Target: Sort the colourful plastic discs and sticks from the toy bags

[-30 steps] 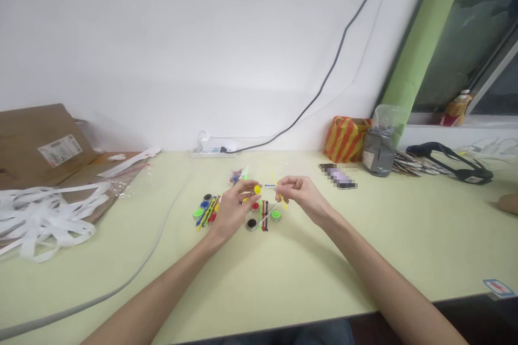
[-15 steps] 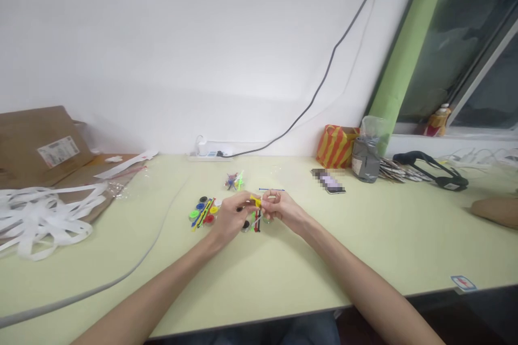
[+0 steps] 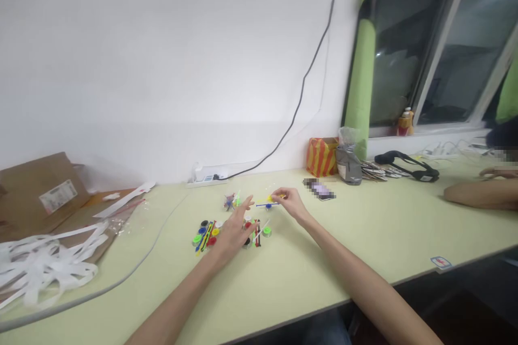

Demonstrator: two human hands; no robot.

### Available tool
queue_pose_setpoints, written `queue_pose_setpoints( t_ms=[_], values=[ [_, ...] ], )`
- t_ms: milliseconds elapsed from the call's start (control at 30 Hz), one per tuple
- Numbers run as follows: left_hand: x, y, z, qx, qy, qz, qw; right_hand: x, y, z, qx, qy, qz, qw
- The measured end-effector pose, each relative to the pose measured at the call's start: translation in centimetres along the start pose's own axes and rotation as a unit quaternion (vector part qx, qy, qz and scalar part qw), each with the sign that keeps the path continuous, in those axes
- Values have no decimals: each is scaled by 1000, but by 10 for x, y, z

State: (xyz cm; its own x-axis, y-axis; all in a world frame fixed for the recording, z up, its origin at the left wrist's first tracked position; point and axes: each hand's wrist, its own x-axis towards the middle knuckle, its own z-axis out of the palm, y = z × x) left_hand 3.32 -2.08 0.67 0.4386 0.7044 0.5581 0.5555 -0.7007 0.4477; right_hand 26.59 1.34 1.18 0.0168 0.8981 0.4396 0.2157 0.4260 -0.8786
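My right hand (image 3: pixel 292 204) is pinched around a small yellow plastic piece (image 3: pixel 270 199), close above the table. Just below its fingertips lie a thin blue plastic stick (image 3: pixel 262 205) and a small blue disc (image 3: pixel 268 207). My left hand (image 3: pixel 237 225) is open, fingers apart, with nothing visible in it. It hovers over a group of small parts, partly hiding them. Beside it are a green round piece (image 3: pixel 267 232), a white stick (image 3: pixel 262 229) and red and black sticks (image 3: pixel 258 234). To its left lie coloured discs (image 3: pixel 197 239) and sticks (image 3: pixel 205 237).
A clump of blue, red and green pieces (image 3: pixel 230 201) lies behind. Further right are a phone (image 3: pixel 324 191), a striped bag (image 3: pixel 321 156) and a black strap-like item (image 3: pixel 408 164). White ribbon (image 3: pixel 52 259) and cardboard (image 3: pixel 40 183) occupy the left. Another person's arm (image 3: pixel 481 194) rests far right.
My hands have parted: the left has let go of the yellow piece and opened, while the right has moved it to the blue stick. The camera view has turned right.
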Motion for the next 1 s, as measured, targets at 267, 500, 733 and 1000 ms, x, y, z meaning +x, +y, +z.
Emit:
queue_pose_setpoints(
  t_ms=[267,500,733,1000],
  values=[
    [7,-12,-10,101,-24,48,993,6,48,-1,-102,-46,93,989],
    [5,-1,-26,84,-140,95,982,0,41,3,-279,17,-12,960],
    [7,-9,-29,77,-185,55,978,-11,12,8,-254,-29,-110,960],
    [9,-20,-21,114,-164,60,978,-25,-5,24,-282,-239,-153,917]
  ],
)
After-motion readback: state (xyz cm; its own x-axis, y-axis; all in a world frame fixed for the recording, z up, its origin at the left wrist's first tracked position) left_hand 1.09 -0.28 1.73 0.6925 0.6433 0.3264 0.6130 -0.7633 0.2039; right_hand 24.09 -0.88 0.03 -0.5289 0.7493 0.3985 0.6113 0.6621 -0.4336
